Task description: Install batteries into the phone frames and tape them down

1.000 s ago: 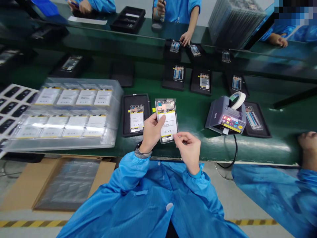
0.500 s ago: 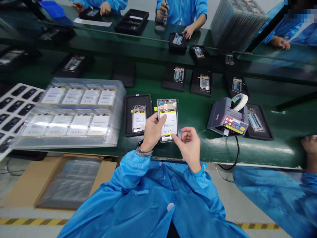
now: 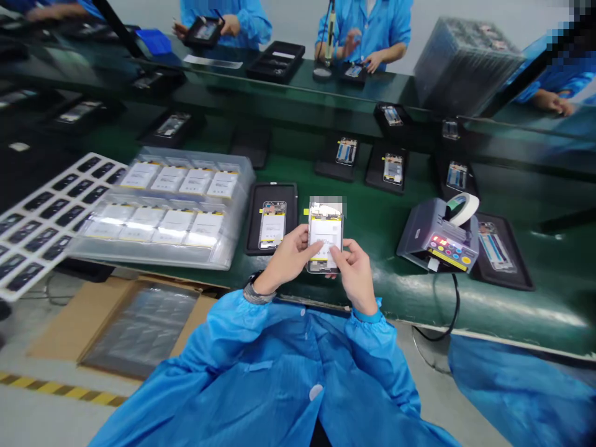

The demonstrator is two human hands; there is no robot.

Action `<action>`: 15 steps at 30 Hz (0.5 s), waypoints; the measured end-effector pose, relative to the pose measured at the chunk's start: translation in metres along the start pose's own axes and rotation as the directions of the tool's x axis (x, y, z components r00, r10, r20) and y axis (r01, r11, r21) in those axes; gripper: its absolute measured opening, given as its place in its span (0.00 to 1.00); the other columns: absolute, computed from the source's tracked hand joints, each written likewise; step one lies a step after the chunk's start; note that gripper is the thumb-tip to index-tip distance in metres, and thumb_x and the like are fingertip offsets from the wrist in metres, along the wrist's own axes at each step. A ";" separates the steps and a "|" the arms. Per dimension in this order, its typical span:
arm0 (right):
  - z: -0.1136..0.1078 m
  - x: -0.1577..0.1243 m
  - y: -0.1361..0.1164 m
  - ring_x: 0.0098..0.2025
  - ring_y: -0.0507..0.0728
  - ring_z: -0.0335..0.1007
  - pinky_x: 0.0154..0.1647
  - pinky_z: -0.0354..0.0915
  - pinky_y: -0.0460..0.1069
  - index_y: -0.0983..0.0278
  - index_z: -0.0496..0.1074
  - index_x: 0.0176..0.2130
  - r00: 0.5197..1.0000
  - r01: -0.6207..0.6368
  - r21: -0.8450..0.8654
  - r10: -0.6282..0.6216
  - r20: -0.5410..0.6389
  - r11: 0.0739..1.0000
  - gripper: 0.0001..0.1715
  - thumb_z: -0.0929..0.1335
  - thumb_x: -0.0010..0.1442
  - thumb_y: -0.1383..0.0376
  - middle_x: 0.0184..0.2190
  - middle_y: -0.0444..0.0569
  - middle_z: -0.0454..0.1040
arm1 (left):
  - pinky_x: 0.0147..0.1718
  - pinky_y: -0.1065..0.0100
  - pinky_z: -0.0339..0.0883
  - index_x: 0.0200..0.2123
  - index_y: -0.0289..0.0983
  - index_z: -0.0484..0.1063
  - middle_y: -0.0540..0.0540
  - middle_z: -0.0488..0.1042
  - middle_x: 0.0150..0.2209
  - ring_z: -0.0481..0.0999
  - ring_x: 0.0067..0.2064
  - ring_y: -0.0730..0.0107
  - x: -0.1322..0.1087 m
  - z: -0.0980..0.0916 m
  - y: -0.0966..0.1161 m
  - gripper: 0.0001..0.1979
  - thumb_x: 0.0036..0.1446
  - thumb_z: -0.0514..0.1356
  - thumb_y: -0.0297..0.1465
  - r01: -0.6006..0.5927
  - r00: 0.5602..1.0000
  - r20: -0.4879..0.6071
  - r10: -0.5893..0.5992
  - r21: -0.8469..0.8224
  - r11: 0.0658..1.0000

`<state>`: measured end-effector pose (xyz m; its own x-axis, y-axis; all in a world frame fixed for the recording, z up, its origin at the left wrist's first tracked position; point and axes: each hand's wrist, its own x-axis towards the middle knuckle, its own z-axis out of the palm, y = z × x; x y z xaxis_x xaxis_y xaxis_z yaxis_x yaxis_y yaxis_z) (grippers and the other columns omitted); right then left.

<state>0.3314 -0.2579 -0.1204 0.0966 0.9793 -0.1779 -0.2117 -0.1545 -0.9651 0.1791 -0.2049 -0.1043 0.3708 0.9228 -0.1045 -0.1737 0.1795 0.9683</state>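
An open phone frame with a white battery in it is held upright between both hands above the green bench. My left hand grips its left edge, thumb lying on the battery. My right hand grips the lower right edge, thumb pressed on the battery and fingers partly behind. Just left, a black tray on the bench bears a second phone frame with a battery. Further left stands a clear plastic tray with several white batteries.
A tape dispenser with glowing digits stands right, beside a black tray with a phone frame. A sheet of black stickers lies far left. Several trays and co-workers are behind.
My right hand has closed on the phone frame's lower right edge, its thumb now on the battery. My left thumb has moved lower. The view has shifted; a co-worker across has lifted a tray.
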 end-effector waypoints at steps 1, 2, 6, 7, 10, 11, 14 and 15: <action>0.004 0.002 0.001 0.18 0.51 0.67 0.17 0.64 0.45 0.61 0.66 0.42 1.000 -0.008 -0.003 0.008 0.013 1.000 0.26 0.73 0.58 0.45 0.24 0.42 0.77 | 0.47 0.61 0.76 0.49 0.34 0.72 0.38 0.80 0.48 0.81 0.47 0.57 -0.004 -0.004 0.004 0.23 0.54 0.71 0.39 0.005 1.000 -0.009 -0.005 0.002 1.000; 0.008 0.003 0.001 0.18 0.52 0.68 0.17 0.64 0.45 0.60 0.65 0.42 1.000 -0.005 -0.001 0.005 0.018 1.000 0.27 0.73 0.58 0.44 0.23 0.42 0.77 | 0.47 0.60 0.76 0.49 0.34 0.72 0.38 0.80 0.48 0.82 0.46 0.57 -0.008 -0.007 0.009 0.23 0.54 0.71 0.39 0.006 1.000 -0.024 -0.005 0.007 1.000; 0.034 0.008 -0.007 0.21 0.53 0.71 0.19 0.66 0.46 0.60 0.64 0.46 0.997 0.071 0.038 -0.072 0.029 0.997 0.31 0.74 0.56 0.44 0.29 0.43 0.79 | 0.43 0.60 0.77 0.47 0.34 0.74 0.39 0.82 0.43 0.83 0.43 0.56 -0.010 -0.020 0.039 0.23 0.52 0.72 0.38 -0.025 0.998 -0.059 0.029 0.071 0.997; 0.040 0.010 -0.010 0.21 0.52 0.70 0.19 0.67 0.46 0.60 0.64 0.47 0.995 0.088 0.037 -0.090 0.044 0.995 0.31 0.75 0.55 0.46 0.30 0.43 0.79 | 0.42 0.61 0.78 0.46 0.34 0.74 0.39 0.82 0.42 0.83 0.42 0.56 -0.008 -0.024 0.048 0.22 0.51 0.72 0.38 -0.034 0.997 -0.062 0.040 0.092 0.995; 0.059 0.028 -0.019 0.20 0.51 0.68 0.19 0.66 0.45 0.59 0.62 0.46 0.987 0.131 0.049 -0.135 0.087 0.990 0.30 0.76 0.55 0.47 0.31 0.43 0.79 | 0.37 0.63 0.77 0.45 0.34 0.75 0.40 0.82 0.40 0.83 0.39 0.56 0.007 -0.037 0.069 0.22 0.49 0.74 0.37 -0.068 0.996 -0.053 0.076 0.141 0.988; 0.065 0.038 -0.021 0.20 0.51 0.68 0.19 0.66 0.45 0.59 0.62 0.45 0.984 0.144 0.067 -0.150 0.096 0.987 0.29 0.75 0.56 0.46 0.30 0.42 0.78 | 0.35 0.64 0.77 0.44 0.34 0.76 0.39 0.82 0.39 0.83 0.38 0.56 0.016 -0.045 0.075 0.22 0.48 0.74 0.37 -0.072 0.996 -0.037 0.079 0.153 0.986; 0.077 0.085 -0.028 0.20 0.52 0.69 0.20 0.65 0.45 0.59 0.62 0.45 0.971 0.191 0.067 -0.198 0.131 0.979 0.29 0.71 0.59 0.42 0.26 0.42 0.77 | 0.31 0.64 0.75 0.41 0.31 0.78 0.39 0.81 0.34 0.81 0.33 0.58 0.064 -0.083 0.093 0.22 0.44 0.76 0.34 -0.062 0.997 -0.022 0.067 0.171 0.983; 0.078 0.106 -0.030 0.20 0.52 0.70 0.21 0.65 0.45 0.60 0.63 0.45 0.969 0.214 0.015 -0.214 0.121 0.977 0.28 0.69 0.61 0.41 0.24 0.42 0.76 | 0.29 0.65 0.74 0.39 0.30 0.78 0.40 0.81 0.31 0.80 0.29 0.59 0.087 -0.101 0.100 0.21 0.42 0.77 0.32 -0.072 0.994 -0.072 0.085 0.161 0.984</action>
<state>0.2723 -0.1397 -0.0955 0.0213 0.9981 0.0572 -0.2005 0.0603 -0.9778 0.1017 -0.0722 -0.0391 0.2877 0.9570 -0.0384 -0.0509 0.0553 0.9972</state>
